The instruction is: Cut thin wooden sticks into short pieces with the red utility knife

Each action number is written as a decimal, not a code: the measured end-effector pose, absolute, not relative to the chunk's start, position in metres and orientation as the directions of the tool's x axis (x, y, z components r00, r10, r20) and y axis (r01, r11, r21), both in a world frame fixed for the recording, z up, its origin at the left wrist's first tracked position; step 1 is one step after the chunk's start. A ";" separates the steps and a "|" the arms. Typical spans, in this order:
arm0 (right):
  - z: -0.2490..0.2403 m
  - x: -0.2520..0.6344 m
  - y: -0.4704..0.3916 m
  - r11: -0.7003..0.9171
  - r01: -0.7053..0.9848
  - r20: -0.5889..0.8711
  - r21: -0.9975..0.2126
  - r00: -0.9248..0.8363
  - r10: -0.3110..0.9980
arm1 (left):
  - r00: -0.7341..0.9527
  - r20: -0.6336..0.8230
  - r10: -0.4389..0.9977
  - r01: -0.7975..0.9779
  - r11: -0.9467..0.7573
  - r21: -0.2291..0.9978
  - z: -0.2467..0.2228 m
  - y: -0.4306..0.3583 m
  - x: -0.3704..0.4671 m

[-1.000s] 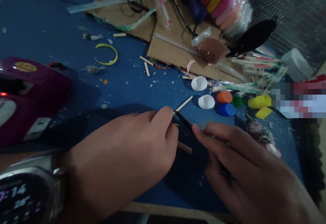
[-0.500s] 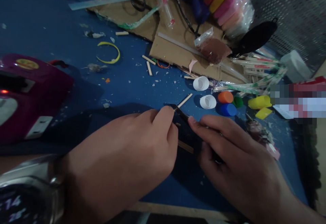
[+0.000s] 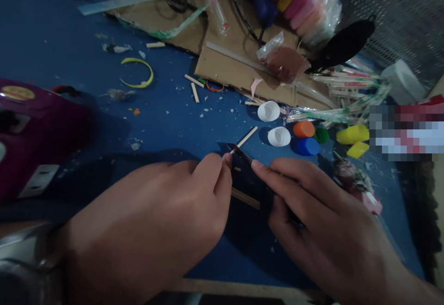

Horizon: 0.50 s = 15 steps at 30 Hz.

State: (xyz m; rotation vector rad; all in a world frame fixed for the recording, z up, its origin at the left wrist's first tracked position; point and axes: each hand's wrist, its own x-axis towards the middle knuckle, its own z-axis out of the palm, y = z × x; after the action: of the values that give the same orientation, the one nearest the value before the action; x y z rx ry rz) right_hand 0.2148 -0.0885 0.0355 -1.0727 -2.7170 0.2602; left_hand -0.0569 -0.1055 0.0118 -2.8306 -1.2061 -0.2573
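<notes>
Between its thumb and fingertips, my left hand [image 3: 180,203] pinches a thin pale wooden stick [image 3: 248,137], whose far end points up and right. My right hand [image 3: 312,222] is wrapped round a craft knife [image 3: 243,155], index finger laid along its back. The dark blade crosses the stick just beyond my left fingertips and touches it. Below the blade, a short cut bit of stick [image 3: 237,169] and a flat wooden strip [image 3: 245,198] lie in shadow. Most of the knife's handle is hidden in my right palm.
Two white caps [image 3: 279,136] stand beyond the knife, beside orange [image 3: 304,129] and blue caps [image 3: 307,146]. Cardboard [image 3: 225,67] and a bundle of sticks [image 3: 350,85] lie farther back. A purple glossy device [image 3: 41,134] sits at left; a perforated metal basket [image 3: 405,14] is at back right.
My left hand has shifted slightly left and down, baring more of the stick and the blade's tip. The whole view has moved a little. Both grips stay the same.
</notes>
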 end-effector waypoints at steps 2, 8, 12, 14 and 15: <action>0.037 0.216 -0.090 0.723 0.649 0.131 -0.238 -0.716 0.685 | 0.683 0.139 0.717 0.720 -0.693 0.035 0.011 -0.105 -0.058; 0.043 0.216 -0.090 0.722 0.654 0.122 -0.224 -0.716 0.687 | 0.701 0.158 0.696 0.696 -0.715 0.063 0.007 -0.103 -0.062; 0.046 0.217 -0.088 0.721 0.657 0.108 -0.220 -0.718 0.687 | 0.706 0.137 0.695 0.687 -0.719 0.104 0.006 -0.102 -0.062; 0.048 0.218 -0.088 0.724 0.654 0.109 -0.218 -0.721 0.684 | 0.705 0.144 0.694 0.683 -0.720 0.123 0.006 -0.103 -0.063; 0.048 0.219 -0.089 0.725 0.654 0.104 -0.216 -0.723 0.683 | 0.704 0.146 0.695 0.682 -0.719 0.132 0.005 -0.103 -0.063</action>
State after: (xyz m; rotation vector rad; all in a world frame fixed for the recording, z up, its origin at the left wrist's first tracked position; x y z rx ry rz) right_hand 0.2186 -0.0888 0.0483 -1.0756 -2.7517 0.2456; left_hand -0.0628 -0.1031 0.0052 -2.9622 -1.1985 -0.2984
